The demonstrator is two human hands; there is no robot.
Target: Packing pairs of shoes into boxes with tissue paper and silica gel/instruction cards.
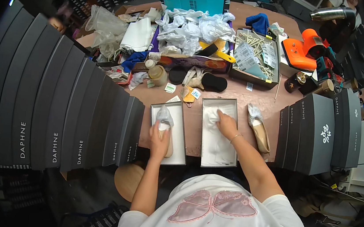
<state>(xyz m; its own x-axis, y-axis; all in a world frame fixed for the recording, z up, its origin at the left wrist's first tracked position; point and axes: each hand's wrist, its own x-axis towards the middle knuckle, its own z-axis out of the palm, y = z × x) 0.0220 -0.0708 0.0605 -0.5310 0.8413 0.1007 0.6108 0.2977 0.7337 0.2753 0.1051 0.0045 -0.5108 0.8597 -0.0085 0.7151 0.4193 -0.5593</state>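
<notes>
My left hand (158, 141) is wrapped round a beige flat shoe (169, 150) with a pale grey toe. The shoe lies in the left shoebox part (181, 133), a shallow tray with a white inside. My right hand (228, 126) reaches into a second box part (232, 156), its index finger stretched out and touching the crumpled white tissue paper (219, 144). Its other fingers are partly hidden. To the right of that box, a matching beige shoe (259, 135) lies on the table, white stuffing in its opening.
Dark grey shoeboxes stand in rows at left (76, 102) and right (317, 132). At the back are a carton of crumpled tissue (190, 30), a yellow-handled brush (223, 55), a box of thin sticks (259, 55), a glue jar (157, 74) and an orange device (301, 53).
</notes>
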